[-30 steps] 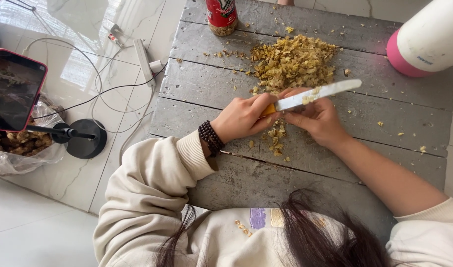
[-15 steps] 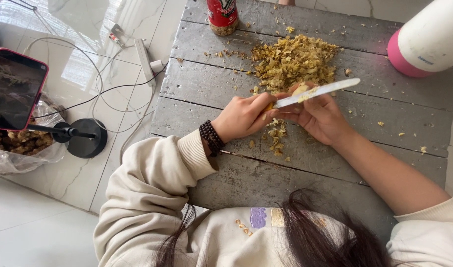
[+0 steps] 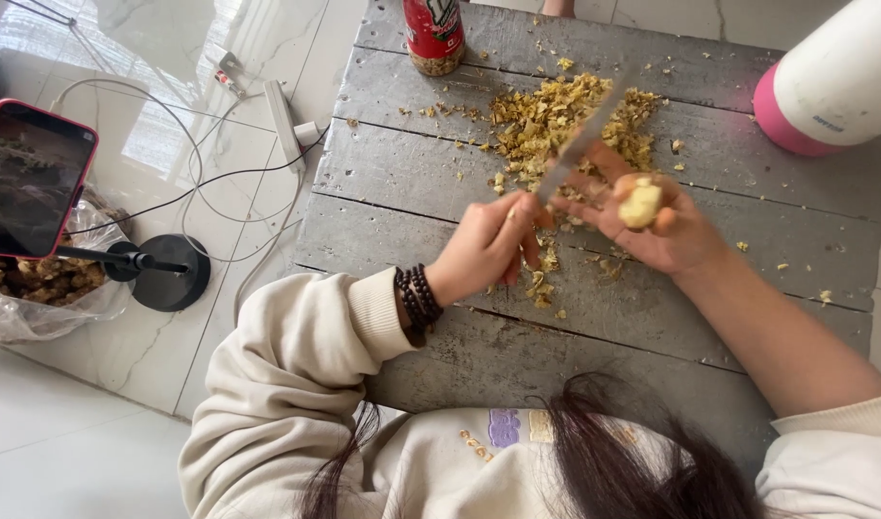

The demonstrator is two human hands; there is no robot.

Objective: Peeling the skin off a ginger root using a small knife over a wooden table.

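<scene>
- Left hand (image 3: 485,248): closed around the handle of a knife (image 3: 577,147); a dark bead bracelet (image 3: 417,300) sits on the wrist, a cream sleeve behind it.
- Knife: pale blade slanting up and to the right from the left hand, blurred, its edge just beside the right hand's fingers.
- Right hand (image 3: 666,231): fingers cupped, palm up, holding a small pale yellow piece (image 3: 641,202) between thumb and fingertips, raised a little above the bench.
- Yellow piece: lumpy and pale; what it is cannot be told for sure.
- Peelings pile (image 3: 556,120): loose heap of yellow-brown scraps on the bench just beyond both hands, with a thin trail of bits under the left hand.
- Bench (image 3: 459,346): weathered grey planks, scattered with crumbs.
- Red container (image 3: 434,34): upright at the far edge of the bench, well apart from the hands.
- White and pink flask (image 3: 830,82): lying at the far right corner.
- Phone on a stand (image 3: 32,178): on the tiled floor to the left, beside a clear bag of brown lumps (image 3: 41,288) and a power strip (image 3: 282,113) with cables.
- Step in hand, as judged: trimming or paring the yellow piece with the knife.
- Next move, as judged: calls for a shallow, controlled stroke, blade kept off the holding fingertips.
</scene>
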